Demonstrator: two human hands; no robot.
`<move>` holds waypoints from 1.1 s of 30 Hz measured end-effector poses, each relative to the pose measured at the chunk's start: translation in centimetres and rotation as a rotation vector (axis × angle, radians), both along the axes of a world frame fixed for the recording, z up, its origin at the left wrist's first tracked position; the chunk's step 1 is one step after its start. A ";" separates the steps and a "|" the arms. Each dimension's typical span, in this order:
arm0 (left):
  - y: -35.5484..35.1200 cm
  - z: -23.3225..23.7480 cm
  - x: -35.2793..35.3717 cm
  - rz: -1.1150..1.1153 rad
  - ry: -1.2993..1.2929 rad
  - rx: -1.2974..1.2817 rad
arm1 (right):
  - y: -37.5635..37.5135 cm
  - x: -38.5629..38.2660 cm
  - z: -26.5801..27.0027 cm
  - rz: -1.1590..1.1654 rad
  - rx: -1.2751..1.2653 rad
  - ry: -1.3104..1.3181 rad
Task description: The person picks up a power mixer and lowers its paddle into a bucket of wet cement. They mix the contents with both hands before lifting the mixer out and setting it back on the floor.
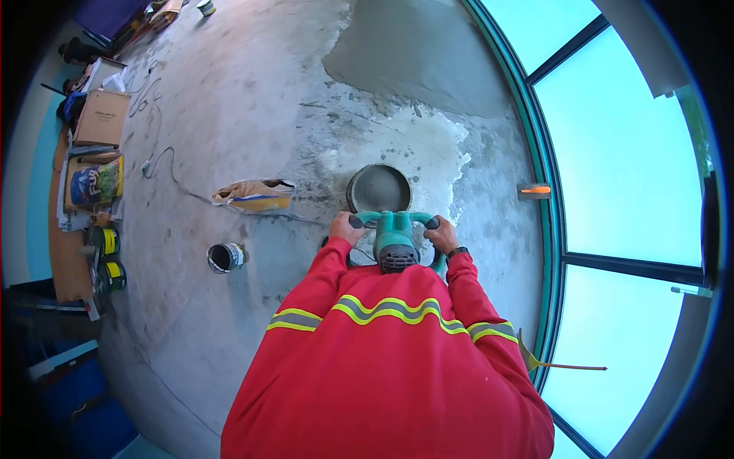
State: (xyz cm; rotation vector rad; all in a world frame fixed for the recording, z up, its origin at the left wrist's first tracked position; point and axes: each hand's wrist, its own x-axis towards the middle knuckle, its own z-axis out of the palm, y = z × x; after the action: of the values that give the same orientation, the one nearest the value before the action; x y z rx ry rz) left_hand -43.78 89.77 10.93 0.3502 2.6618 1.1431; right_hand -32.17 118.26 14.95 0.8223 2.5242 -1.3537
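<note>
A green handheld paddle mixer is held upright close in front of my red-sleeved body. My left hand is closed around its left handle, and my right hand, with a dark band at the wrist, grips the right one. Just beyond the mixer stands a round black bucket with smooth grey wet mix inside. The mixer's shaft and paddle are hidden beneath its body.
An open paper bag and an open pail sit on the concrete floor to the left, with a cable nearby. Fresh grey screed covers the far floor. A trowel rests by the window frame; boxes line the left wall.
</note>
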 end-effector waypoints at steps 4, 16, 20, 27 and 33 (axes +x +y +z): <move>-1.0 0.7 0.6 0.066 -0.166 -0.022 | -0.5 -0.3 -0.1 0.041 -0.011 -0.017; -3.8 0.1 2.7 0.176 -0.173 0.055 | -2.6 -2.5 1.5 0.158 0.091 -0.014; -4.3 0.1 2.9 0.199 -0.193 -0.011 | -2.9 -3.5 2.7 0.183 0.078 -0.021; -2.9 -0.6 1.7 0.152 -0.240 0.006 | -1.9 -3.1 2.9 0.174 0.067 -0.010; -2.3 0.0 1.9 0.151 -0.169 0.026 | -2.1 -2.3 3.7 0.099 0.083 -0.011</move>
State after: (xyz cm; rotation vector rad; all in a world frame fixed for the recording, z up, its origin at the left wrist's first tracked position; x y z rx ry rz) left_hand -41.87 87.45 10.91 0.0544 2.5625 1.1942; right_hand -34.51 116.17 18.67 0.7068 2.5910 -1.2189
